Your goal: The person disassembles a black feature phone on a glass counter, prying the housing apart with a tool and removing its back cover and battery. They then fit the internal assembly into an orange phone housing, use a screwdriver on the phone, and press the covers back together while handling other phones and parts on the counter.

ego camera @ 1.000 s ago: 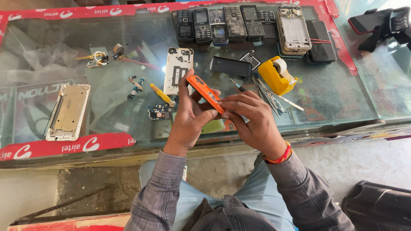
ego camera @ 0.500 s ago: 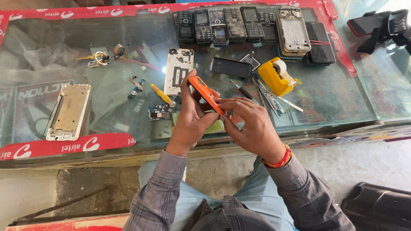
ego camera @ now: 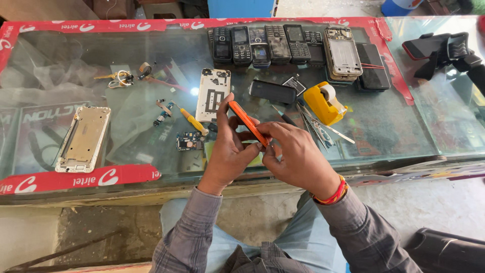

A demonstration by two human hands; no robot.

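We wore a long-sleeved shirt in a grey plaid with fine darker lines, its cuffs reaching to both wrists. Our left hand (ego camera: 230, 154) and right hand (ego camera: 298, 159) were bare, without gloves or rings that we could make out. A red and orange thread band (ego camera: 331, 194) circled our right wrist just above the cuff. Below the sleeves showed our light blue jeans (ego camera: 283, 242).
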